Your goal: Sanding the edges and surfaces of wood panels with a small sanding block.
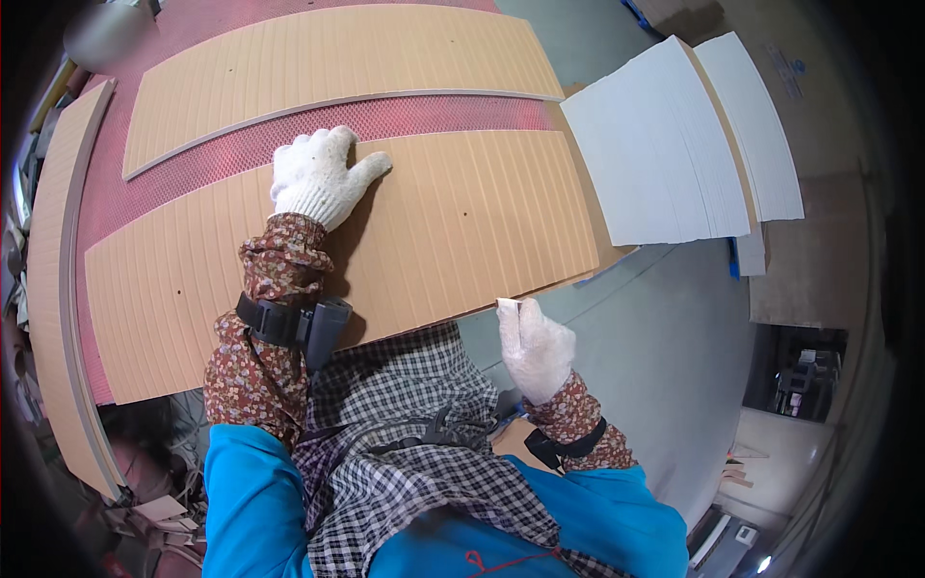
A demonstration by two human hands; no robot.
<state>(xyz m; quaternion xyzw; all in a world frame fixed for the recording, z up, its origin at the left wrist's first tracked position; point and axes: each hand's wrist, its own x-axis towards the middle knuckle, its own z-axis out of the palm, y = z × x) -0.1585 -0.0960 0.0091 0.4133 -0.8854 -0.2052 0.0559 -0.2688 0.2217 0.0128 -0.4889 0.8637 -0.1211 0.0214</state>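
A wood-coloured grooved panel (424,231) with small dark holes lies in front of me on a red textured mat (414,114). My left hand (323,173), in a white knit glove, rests on the panel's far edge. Its thumb is stretched out over the surface, and its fingertips bend out of sight at the edge. At the panel's near edge, to the right, my right hand (537,352), also gloved in white, is closed in a pinch. Between thumb and fingers it holds a small flat white piece (508,304), whose kind I cannot make out.
A second grooved panel (337,63) lies beyond the first, across a strip of mat. Long panels (63,279) lean or stack at the left. To the right stands a tall stack of white-faced boards (665,144). Scraps (164,511) lie at the lower left.
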